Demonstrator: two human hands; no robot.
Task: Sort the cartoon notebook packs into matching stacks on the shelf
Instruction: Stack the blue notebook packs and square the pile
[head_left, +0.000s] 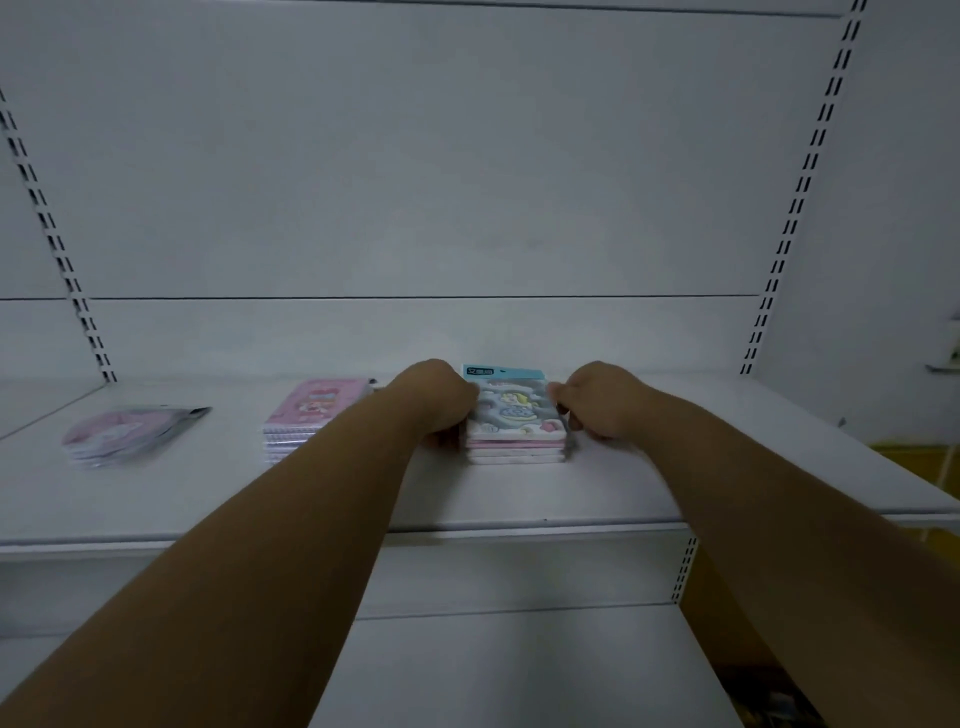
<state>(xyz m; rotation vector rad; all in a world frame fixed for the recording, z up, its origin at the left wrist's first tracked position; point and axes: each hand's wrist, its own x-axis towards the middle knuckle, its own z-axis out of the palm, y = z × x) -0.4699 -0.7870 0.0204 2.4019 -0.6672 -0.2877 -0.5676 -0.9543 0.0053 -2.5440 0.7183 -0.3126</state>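
Observation:
A stack of notebook packs with a grey-blue cartoon cover and a teal header (514, 415) stands on the white shelf (363, 499), near its back. My left hand (441, 402) presses against the stack's left side, fingers curled. My right hand (597, 402) grips its right side in the same way. Left of my left forearm lies a stack of pink spiral notebooks (306, 415), partly hidden by the arm. Further left rests a loose pink pack in clear wrap (124, 434), lying flat.
Slotted uprights (795, 208) run up the white back panel on both sides. A lower shelf (519, 670) sits under my forearms. Something yellow (914, 462) shows past the shelf's right end.

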